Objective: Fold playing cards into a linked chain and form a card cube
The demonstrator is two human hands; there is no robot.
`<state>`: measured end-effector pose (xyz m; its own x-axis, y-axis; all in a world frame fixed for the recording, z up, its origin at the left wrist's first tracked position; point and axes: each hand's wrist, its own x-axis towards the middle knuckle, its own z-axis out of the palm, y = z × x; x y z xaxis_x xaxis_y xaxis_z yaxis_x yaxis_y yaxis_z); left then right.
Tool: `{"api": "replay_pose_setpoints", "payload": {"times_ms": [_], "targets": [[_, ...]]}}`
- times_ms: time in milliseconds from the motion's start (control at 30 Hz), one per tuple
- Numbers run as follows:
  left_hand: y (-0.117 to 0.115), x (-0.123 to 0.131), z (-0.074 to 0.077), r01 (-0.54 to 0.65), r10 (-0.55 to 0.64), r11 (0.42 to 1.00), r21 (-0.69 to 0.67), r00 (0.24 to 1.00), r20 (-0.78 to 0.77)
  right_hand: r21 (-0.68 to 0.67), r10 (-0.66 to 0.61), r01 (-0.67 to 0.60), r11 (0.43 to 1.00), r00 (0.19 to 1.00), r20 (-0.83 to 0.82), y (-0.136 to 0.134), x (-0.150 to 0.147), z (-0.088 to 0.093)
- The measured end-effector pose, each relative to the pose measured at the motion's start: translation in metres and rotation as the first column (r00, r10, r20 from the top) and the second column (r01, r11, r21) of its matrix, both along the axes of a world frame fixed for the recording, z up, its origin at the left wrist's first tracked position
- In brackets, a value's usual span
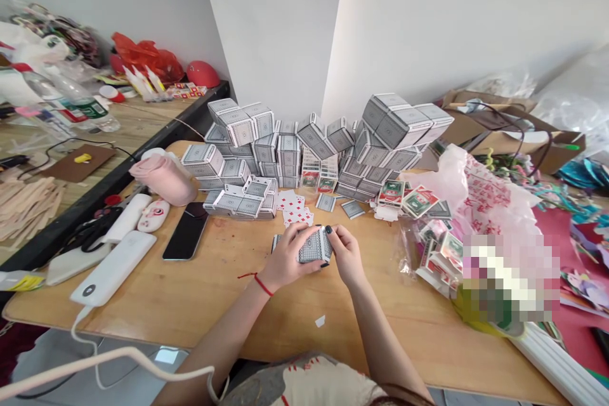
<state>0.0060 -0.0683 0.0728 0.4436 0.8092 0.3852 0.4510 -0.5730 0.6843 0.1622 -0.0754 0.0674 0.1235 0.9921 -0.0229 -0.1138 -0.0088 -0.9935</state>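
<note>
A block of playing cards (311, 248) with patterned grey backs sits between my hands above the table. My left hand (288, 254) wraps round it from the left and is closed on it. At its right end, the fingers of my right hand (346, 252) pinch the edge, where a white strip shows. Whether the strip is paper or tape I cannot tell. Just beyond lie a few face-up red diamond cards (292, 206) and two loose face-down cards (326, 202). Behind them rise stacked card blocks (288, 155). A small white scrap (320, 321) lies in front of my hands.
A phone (186, 231), a white power bank (114, 268) with a cable, and a pink rolled cloth (164, 177) lie left. Red-green card boxes (419, 202) and plastic bags (485, 193) crowd the right. A side table (52, 187) holds bottles and wooden sticks.
</note>
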Motion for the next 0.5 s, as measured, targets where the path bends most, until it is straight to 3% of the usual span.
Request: {"api": "replay_pose_setpoints", "payload": {"times_ms": [300, 500], "targets": [[0.0, -0.002, -0.001, 0.032, -0.032, 0.999, 0.014, 0.999, -0.022, 0.001, 0.198, -0.198, 0.98, 0.979, -0.048, 0.004, 0.014, -0.005], [0.001, -0.004, 0.0, 0.049, -0.049, 0.999, 0.003, 0.998, -0.049, 0.022, 0.242, -0.241, 0.97, 0.969, -0.042, 0.004, 0.015, 0.0]]}}
